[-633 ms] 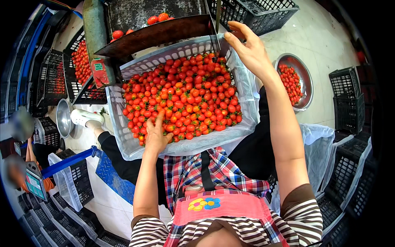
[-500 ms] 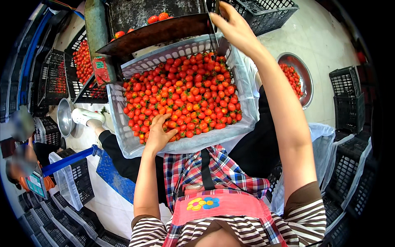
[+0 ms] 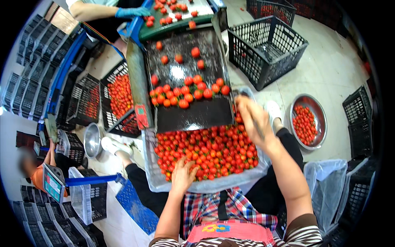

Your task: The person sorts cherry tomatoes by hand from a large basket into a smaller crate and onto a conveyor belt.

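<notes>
fingers spread apart, the left hand (image 3: 183, 178) rests palm-down on red tomatoes (image 3: 214, 151) in the lined crate (image 3: 224, 183); the right hand (image 3: 254, 120) reaches forward beside the dark chute (image 3: 187, 118), its grip unclear

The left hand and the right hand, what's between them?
Small red tomatoes, heaped in the white-lined crate, lie between the left hand and right hand, as the head view shows.
</notes>
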`<state>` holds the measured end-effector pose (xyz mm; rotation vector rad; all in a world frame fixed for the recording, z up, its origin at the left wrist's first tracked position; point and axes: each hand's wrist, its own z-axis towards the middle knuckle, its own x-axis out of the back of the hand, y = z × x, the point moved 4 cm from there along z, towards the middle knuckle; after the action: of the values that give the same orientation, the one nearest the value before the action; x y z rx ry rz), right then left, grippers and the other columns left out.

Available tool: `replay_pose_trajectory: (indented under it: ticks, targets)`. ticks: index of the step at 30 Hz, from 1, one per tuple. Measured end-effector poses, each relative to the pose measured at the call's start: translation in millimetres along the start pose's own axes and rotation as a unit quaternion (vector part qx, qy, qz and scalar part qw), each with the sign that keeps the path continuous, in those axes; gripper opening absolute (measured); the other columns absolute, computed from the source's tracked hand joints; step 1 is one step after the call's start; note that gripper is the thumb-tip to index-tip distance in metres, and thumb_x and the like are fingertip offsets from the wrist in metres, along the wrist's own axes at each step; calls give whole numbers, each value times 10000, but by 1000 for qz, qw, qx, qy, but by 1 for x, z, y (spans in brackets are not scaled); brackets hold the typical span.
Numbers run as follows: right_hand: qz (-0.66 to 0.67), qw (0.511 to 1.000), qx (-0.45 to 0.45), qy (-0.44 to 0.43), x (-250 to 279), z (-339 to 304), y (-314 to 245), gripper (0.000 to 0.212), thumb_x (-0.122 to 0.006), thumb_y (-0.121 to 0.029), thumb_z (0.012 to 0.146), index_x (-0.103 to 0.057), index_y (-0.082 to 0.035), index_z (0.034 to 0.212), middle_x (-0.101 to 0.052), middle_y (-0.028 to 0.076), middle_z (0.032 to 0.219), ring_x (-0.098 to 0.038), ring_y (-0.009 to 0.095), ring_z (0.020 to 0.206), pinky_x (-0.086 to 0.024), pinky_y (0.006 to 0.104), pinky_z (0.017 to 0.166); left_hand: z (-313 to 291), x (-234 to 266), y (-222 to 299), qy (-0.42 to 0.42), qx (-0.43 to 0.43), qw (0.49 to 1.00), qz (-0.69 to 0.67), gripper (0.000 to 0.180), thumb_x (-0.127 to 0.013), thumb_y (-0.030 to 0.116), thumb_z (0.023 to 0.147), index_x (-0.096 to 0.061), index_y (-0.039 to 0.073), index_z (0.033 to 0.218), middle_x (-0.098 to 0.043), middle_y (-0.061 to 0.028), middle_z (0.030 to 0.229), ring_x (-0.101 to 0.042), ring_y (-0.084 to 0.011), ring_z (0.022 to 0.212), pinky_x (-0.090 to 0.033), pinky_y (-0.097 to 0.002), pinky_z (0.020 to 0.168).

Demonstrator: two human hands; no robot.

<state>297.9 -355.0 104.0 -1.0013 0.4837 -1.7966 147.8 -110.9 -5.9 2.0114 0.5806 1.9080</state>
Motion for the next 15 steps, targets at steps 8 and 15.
replay_pose_trajectory:
  ticks: [8,15]
  targets:
    - [-118,989,42,-82,5,-20,-1,179,-623,-133,808,-549,-8,913,-546,211,1097,-579,342,892,-479,392,750,116,78,39,299,-96,949,21,543,-604,176,833,-392,26,1311,-263,-244,1382,-229,-396,1302,-229,-476,1048]
    - [-193,974,61,-105,8,-14,-8,200,-659,-169,774,-541,-24,844,-550,201,1072,-580,297,814,-475,380,680,168,75,45,332,-154,918,-155,373,-549,285,872,-550,60,1169,-418,-165,1267,-311,-329,1245,-200,-473,1038]
